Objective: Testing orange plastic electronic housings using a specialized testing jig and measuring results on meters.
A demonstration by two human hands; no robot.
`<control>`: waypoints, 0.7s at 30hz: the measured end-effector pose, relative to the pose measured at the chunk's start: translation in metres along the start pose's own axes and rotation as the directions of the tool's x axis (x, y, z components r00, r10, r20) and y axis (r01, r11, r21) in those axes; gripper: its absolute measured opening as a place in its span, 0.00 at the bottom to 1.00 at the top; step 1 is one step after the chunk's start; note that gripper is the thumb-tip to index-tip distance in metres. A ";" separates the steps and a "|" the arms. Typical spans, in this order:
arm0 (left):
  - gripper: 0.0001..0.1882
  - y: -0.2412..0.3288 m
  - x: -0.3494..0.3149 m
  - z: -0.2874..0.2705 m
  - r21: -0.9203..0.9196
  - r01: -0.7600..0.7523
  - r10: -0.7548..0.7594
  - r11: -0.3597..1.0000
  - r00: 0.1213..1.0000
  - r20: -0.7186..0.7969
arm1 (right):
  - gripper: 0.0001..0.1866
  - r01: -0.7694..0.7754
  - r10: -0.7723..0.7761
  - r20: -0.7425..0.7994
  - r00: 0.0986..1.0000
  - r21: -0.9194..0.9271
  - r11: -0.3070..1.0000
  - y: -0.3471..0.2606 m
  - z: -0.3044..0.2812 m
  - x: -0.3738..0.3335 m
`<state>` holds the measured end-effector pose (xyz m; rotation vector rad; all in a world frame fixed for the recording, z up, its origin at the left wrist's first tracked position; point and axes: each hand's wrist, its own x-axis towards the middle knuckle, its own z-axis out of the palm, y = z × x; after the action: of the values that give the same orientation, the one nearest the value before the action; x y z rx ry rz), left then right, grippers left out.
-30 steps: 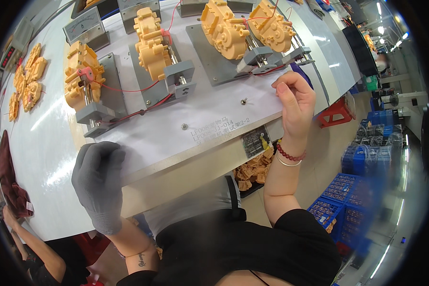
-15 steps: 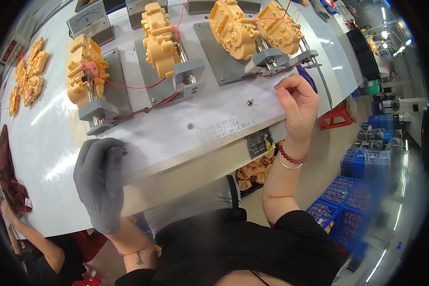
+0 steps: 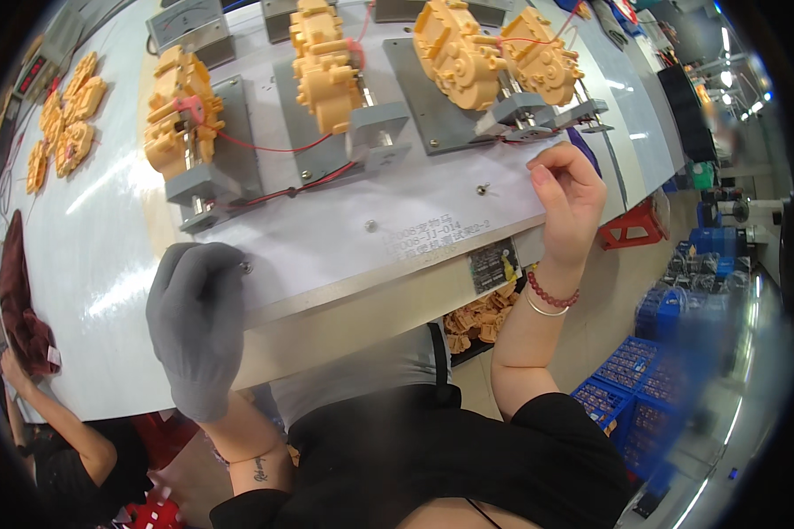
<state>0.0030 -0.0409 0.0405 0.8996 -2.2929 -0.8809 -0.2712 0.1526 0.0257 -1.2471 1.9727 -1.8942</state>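
Observation:
My left hand (image 3: 198, 326), in a grey knitted glove, is closed at the front left of the white test board (image 3: 318, 264). Its bent fingertips are beside or touching a small metal toggle switch (image 3: 246, 267); blur and the glove hide whether they grip it. Bare, with a red bead bracelet (image 3: 551, 294), my right hand (image 3: 571, 198) hovers over the board's right end, thumb and forefinger together, nothing visible in them. Left of it stands another toggle switch (image 3: 483, 189). Several yellow plastic gear housings (image 3: 185, 110) sit on grey fixtures (image 3: 212, 181) with metal shafts and red wires.
Analog meters (image 3: 190, 31) stand behind the fixtures. More housings (image 3: 66, 128) lie at the left, near a dark red cloth (image 3: 22, 300). Another person's arm (image 3: 62, 419) is at lower left. Below the board is a bin of yellow parts (image 3: 481, 322); blue crates (image 3: 626, 361) are at right.
The whole view has shifted, so the board and fixtures appear a little further right and higher. My hands keep nearly the same places on the board; the left glove is now blurred.

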 end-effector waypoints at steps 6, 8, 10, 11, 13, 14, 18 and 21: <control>0.06 0.004 -0.001 0.003 0.044 0.029 -0.029 0.999 1.000 0.001 | 0.03 0.041 -0.041 0.008 0.999 -0.020 0.999 0.002 -0.002 -0.001; 0.06 0.003 -0.001 0.003 0.065 0.027 -0.027 0.997 1.000 -0.007 | 0.03 0.045 -0.045 0.014 0.999 -0.014 0.999 0.002 -0.001 0.000; 0.06 0.002 -0.001 0.004 0.082 0.021 -0.020 0.996 1.000 -0.011 | 0.03 0.049 -0.048 0.015 0.999 -0.015 0.999 0.002 -0.002 0.000; 0.05 0.002 -0.001 0.005 0.100 -0.001 0.003 0.995 1.000 -0.019 | 0.03 0.043 -0.043 0.014 0.999 -0.012 0.999 0.002 -0.002 -0.001; 0.05 0.002 0.001 0.004 0.121 -0.023 0.027 0.992 0.999 -0.027 | 0.03 0.038 -0.038 0.013 0.999 -0.006 0.999 0.001 -0.001 -0.001; 0.05 0.004 0.001 0.003 0.119 -0.003 0.005 0.993 1.000 -0.014 | 0.03 0.037 -0.037 0.009 0.999 -0.009 0.999 0.001 -0.001 -0.001; 0.05 0.004 0.001 0.005 0.136 0.023 -0.022 0.990 1.000 -0.008 | 0.03 0.042 -0.042 0.009 0.999 -0.003 0.999 0.001 -0.001 -0.002; 0.05 0.004 0.001 0.005 0.139 0.008 -0.006 0.990 1.000 -0.013 | 0.03 0.053 -0.053 0.004 0.999 -0.005 0.999 0.001 -0.001 -0.001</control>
<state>-0.0025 -0.0375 0.0402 0.9695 -2.3653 -0.7231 -0.2718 0.1541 0.0243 -1.3155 1.9634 -1.9103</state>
